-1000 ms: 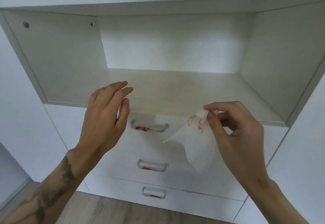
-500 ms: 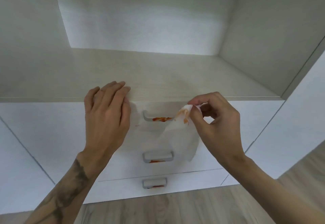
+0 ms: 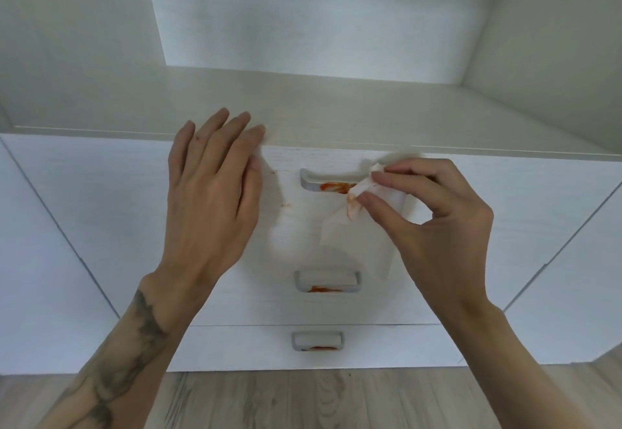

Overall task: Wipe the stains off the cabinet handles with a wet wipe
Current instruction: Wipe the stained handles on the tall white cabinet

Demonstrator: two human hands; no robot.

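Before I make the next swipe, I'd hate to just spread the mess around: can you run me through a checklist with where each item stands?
1. Wet wipe gripped: ok, the right hand pinches it between thumb and fingers.
2. Wipe at the top handle: ok, at its right end, by the orange stain.
3. Clean wipe face: not ok, the pinched part is smeared orange.
4. Left hand clear of that handle: ok, open, to its left.
5. Middle handle and bottom handle clean: not ok, both show orange.
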